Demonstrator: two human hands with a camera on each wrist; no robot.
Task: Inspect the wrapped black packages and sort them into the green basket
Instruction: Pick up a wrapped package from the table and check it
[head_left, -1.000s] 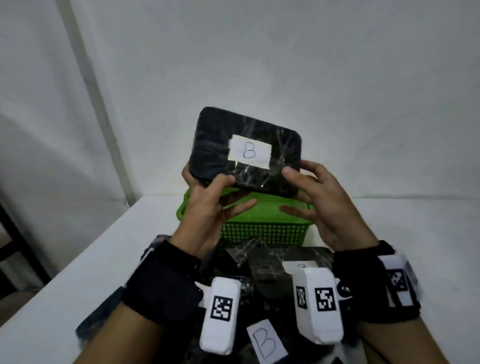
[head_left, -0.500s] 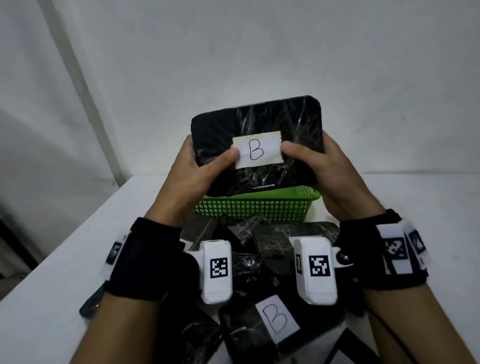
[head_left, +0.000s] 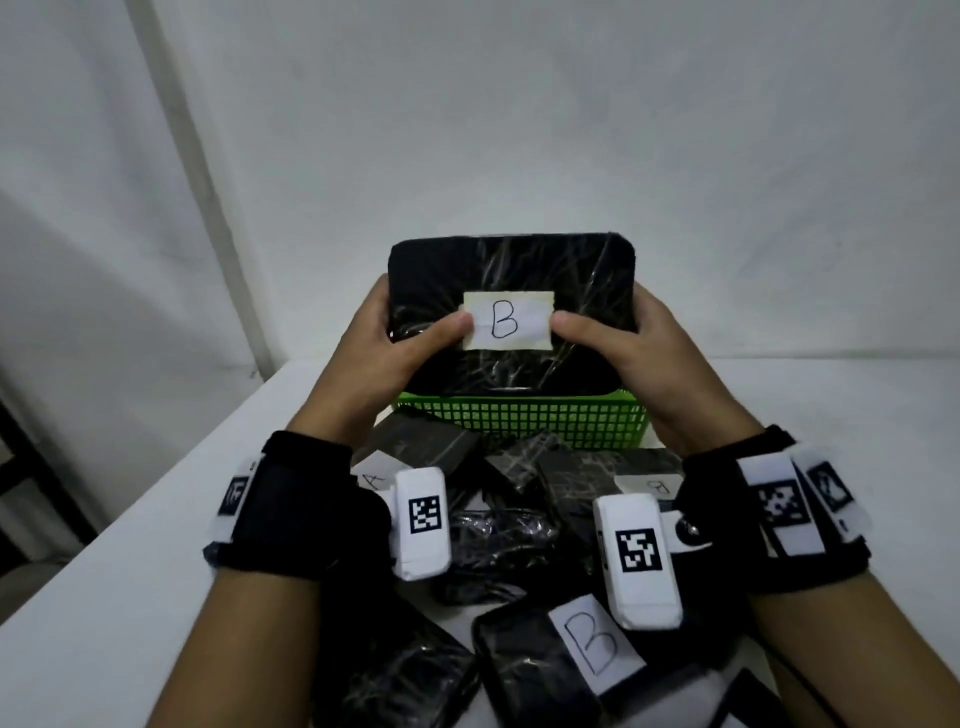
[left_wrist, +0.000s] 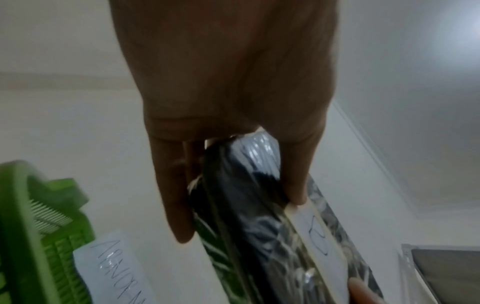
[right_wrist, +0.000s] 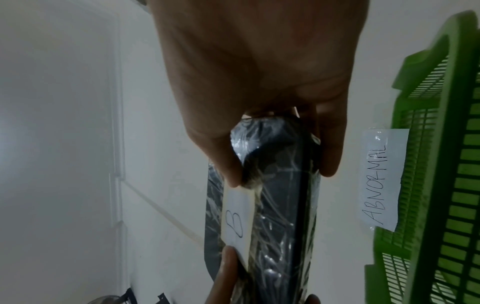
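Hands, the left hand (head_left: 387, 348) and the right hand (head_left: 631, 353), gripped the flat package (head_left: 511, 270) by its sides, upright above the green basket (head_left: 519, 418), probably to read the paper label (head_left: 508, 320); its shiny wrinkled film covered a black rounded block.

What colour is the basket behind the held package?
Green basket, clearest in the head view.

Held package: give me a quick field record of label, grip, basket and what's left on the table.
held: wrapped black package, upright, above the green basket
label: white tag, letter B
left hand: grips left edge
right hand: grips right edge
basket tag: ABNORMAL
pile: more wrapped packages on the table, nearer than the basket
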